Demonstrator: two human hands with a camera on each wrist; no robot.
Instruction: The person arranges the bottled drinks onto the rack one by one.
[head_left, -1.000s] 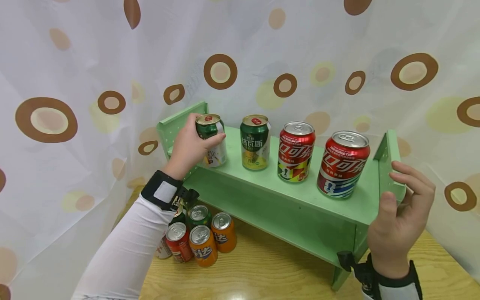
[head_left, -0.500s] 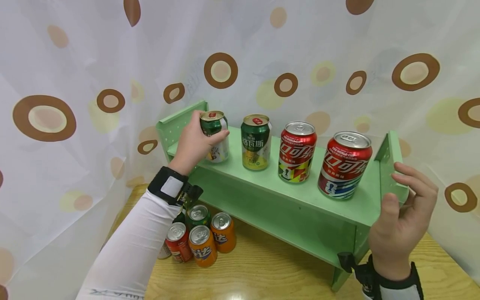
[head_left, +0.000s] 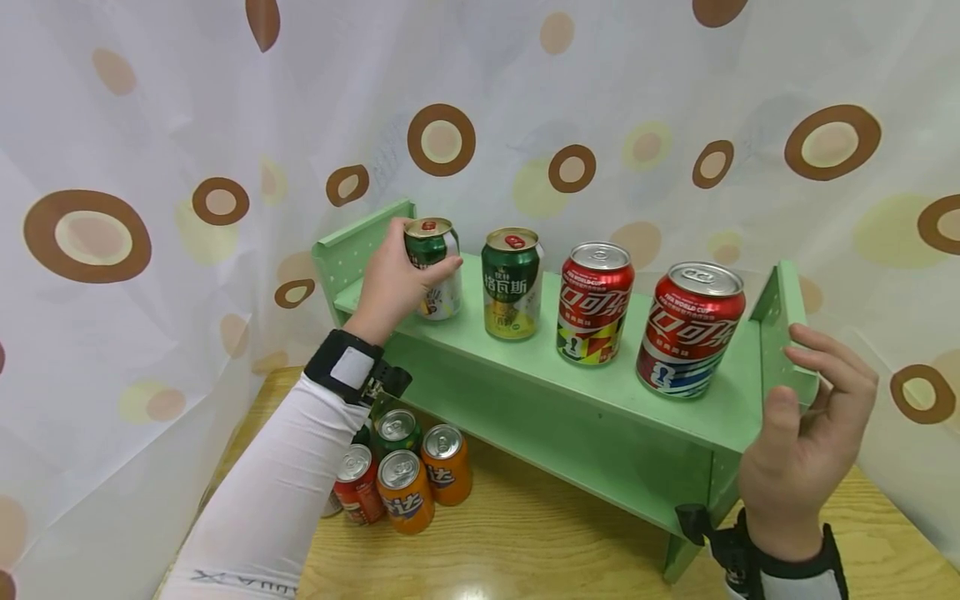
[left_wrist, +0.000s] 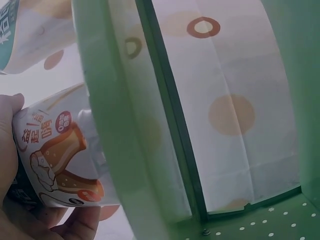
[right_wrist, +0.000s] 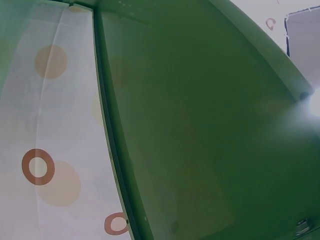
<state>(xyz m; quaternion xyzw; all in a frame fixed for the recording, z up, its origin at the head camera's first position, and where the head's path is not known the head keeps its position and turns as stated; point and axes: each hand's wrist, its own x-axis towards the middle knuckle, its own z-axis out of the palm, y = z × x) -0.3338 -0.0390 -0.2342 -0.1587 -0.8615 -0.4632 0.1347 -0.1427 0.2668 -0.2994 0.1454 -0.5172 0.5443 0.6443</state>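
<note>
My left hand (head_left: 397,283) grips a green-and-white drink can (head_left: 442,302) at the left end of the upper shelf. In the left wrist view that can (left_wrist: 65,155) shows bread pictures on its white side, its base by the shelf board (left_wrist: 107,125). Right beside it stands a green-and-yellow kvass can (head_left: 512,287), then two red cola cans, one (head_left: 595,304) in the middle and one (head_left: 690,329) on the right. My right hand (head_left: 806,442) is at the front of the right side panel (head_left: 780,333), fingers loosely bent and thumb apart. The right wrist view shows the shelf's green underside (right_wrist: 190,120), no hand.
The green two-tier shelf (head_left: 570,433) stands on a wooden table (head_left: 525,550). Below its left front several cans cluster, among them an orange one (head_left: 406,492) and a red one (head_left: 358,483). A spotted white curtain (head_left: 495,92) hangs close behind.
My left hand has slid the green-and-white can back and to the right on the upper shelf, nearer the kvass can. The right hand has hardly moved.
</note>
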